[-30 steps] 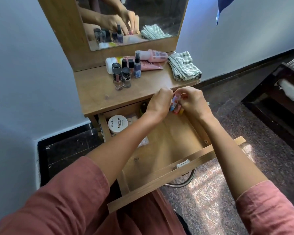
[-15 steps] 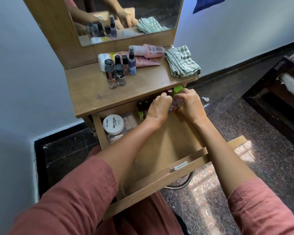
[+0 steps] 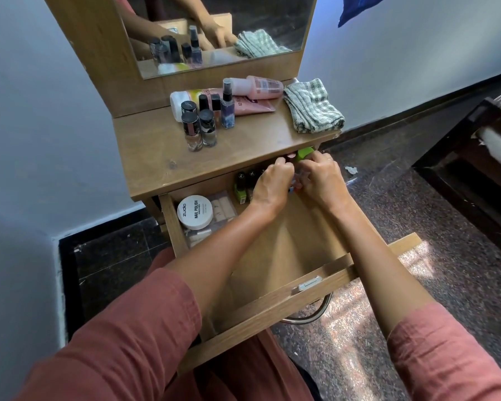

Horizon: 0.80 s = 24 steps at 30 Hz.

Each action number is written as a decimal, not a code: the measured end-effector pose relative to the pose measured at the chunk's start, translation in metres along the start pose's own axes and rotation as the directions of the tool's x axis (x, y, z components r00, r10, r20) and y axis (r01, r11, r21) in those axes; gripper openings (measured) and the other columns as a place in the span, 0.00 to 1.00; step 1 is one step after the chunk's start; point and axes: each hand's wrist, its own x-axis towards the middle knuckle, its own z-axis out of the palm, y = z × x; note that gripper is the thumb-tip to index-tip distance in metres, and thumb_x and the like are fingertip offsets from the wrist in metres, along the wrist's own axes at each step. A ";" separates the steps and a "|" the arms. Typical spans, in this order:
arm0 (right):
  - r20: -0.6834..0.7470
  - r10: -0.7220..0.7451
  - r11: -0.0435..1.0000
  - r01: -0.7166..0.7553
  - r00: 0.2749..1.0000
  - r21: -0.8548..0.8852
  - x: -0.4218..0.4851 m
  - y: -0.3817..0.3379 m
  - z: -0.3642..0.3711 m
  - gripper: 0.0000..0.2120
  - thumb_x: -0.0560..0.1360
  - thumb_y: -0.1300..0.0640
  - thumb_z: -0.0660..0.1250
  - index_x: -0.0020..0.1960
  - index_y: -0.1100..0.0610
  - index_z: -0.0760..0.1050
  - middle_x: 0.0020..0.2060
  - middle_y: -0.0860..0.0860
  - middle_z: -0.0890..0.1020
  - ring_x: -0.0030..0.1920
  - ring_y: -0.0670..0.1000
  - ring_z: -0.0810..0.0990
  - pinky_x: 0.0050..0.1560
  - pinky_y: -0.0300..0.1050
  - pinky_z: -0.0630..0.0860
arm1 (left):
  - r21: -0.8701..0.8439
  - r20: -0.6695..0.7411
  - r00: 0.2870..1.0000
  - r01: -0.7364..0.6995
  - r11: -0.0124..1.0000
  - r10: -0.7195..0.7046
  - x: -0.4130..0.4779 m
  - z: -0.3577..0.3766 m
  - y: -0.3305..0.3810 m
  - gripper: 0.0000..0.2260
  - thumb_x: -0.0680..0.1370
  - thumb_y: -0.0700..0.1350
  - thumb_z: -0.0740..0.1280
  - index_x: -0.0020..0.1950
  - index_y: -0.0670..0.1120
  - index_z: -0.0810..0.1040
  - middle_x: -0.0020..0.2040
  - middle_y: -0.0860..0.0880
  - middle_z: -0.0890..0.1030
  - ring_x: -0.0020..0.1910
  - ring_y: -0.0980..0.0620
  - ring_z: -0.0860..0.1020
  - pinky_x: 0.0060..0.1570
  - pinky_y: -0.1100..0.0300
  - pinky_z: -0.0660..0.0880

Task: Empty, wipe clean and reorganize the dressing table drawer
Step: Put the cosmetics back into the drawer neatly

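Note:
The wooden drawer (image 3: 275, 311) of the dressing table is pulled out in front of me. My left hand (image 3: 271, 183) and my right hand (image 3: 321, 180) meet at its back right, fingers curled round a cluster of small coloured bottles (image 3: 293, 185); most of the cluster is hidden by the fingers. A green cap (image 3: 305, 153) shows just above my hands. Small dark-capped bottles (image 3: 242, 186) stand at the back of the drawer. A white nail polish remover tub (image 3: 195, 212) lies at the drawer's left, on flat packets (image 3: 223, 208).
On the tabletop (image 3: 154, 157) stand several nail polish bottles (image 3: 198, 128) and a spray bottle (image 3: 228, 108), with pink tubes (image 3: 258, 86) lying behind. A folded checked cloth (image 3: 313, 107) lies at the right. The mirror (image 3: 214, 30) rises behind. Dark furniture (image 3: 475, 157) stands to the right.
Both hands have moved farther back in the drawer with the small bottles, up to the tabletop's edge. My view has tilted down a little.

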 end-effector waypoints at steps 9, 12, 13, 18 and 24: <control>-0.025 0.032 0.997 -0.030 0.999 0.075 0.000 -0.010 -0.012 0.10 0.67 0.67 0.68 0.47 0.61 0.81 0.45 0.61 0.80 0.47 0.63 0.76 0.50 0.54 0.72 | 0.002 -0.051 0.999 -0.004 1.000 0.004 -0.011 -0.017 0.001 0.11 0.79 0.39 0.58 0.59 0.38 0.73 0.57 0.40 0.75 0.56 0.40 0.75 0.48 0.50 0.72; -0.065 0.038 0.990 -0.029 0.997 0.135 0.007 -0.022 -0.021 0.08 0.70 0.67 0.66 0.48 0.63 0.81 0.47 0.60 0.80 0.50 0.61 0.75 0.52 0.44 0.69 | 0.004 -0.198 0.979 -0.047 0.999 0.046 -0.018 -0.031 -0.005 0.10 0.79 0.41 0.59 0.58 0.41 0.76 0.54 0.42 0.79 0.52 0.43 0.78 0.45 0.54 0.74; -0.081 0.046 0.985 -0.031 0.996 0.170 0.010 -0.029 -0.024 0.07 0.71 0.66 0.66 0.48 0.63 0.80 0.47 0.59 0.80 0.51 0.59 0.76 0.51 0.41 0.69 | -0.016 -0.255 0.965 -0.069 0.997 0.063 -0.021 -0.036 -0.009 0.10 0.79 0.40 0.60 0.56 0.40 0.77 0.53 0.43 0.80 0.50 0.44 0.79 0.43 0.56 0.75; -0.142 0.014 0.928 0.040 0.990 0.371 0.025 -0.073 -0.031 0.08 0.71 0.66 0.69 0.50 0.64 0.79 0.46 0.59 0.81 0.42 0.48 0.76 0.47 0.36 0.76 | -0.094 -0.460 0.886 -0.123 0.988 0.067 -0.029 -0.069 -0.031 0.09 0.76 0.37 0.65 0.55 0.41 0.78 0.51 0.44 0.81 0.49 0.49 0.80 0.48 0.58 0.79; -0.160 -0.060 0.866 0.132 0.985 0.483 0.043 -0.124 -0.026 0.12 0.68 0.67 0.70 0.52 0.64 0.79 0.47 0.59 0.80 0.44 0.50 0.77 0.49 0.37 0.75 | -0.083 -0.562 0.824 0.026 0.996 -0.069 -0.038 -0.103 -0.068 0.13 0.76 0.40 0.65 0.61 0.44 0.75 0.59 0.46 0.77 0.58 0.47 0.73 0.53 0.58 0.72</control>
